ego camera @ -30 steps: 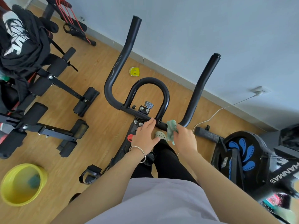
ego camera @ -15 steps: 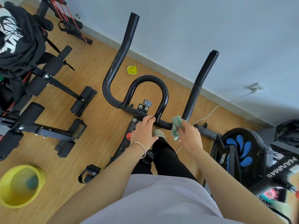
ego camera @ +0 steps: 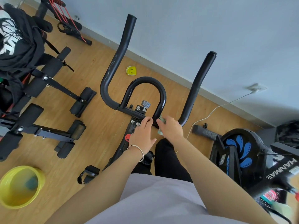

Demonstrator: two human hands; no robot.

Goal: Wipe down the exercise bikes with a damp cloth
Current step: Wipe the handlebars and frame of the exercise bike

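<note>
Cloth (ego camera: pixel 162 121), pale green, crumpled, clamped in right hand (ego camera: pixel 170 127) against black handlebar (ego camera: pixel 159 101); left hand (ego camera: pixel 142 135) fingers curled on crossbar.

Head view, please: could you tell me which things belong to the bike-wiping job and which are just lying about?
Job:
- left hand steadying the handlebar
- right hand pressing the green cloth there
- yellow basin

Lying about:
- yellow object by the wall
- weight bench
- black clothing
- white cable
</note>
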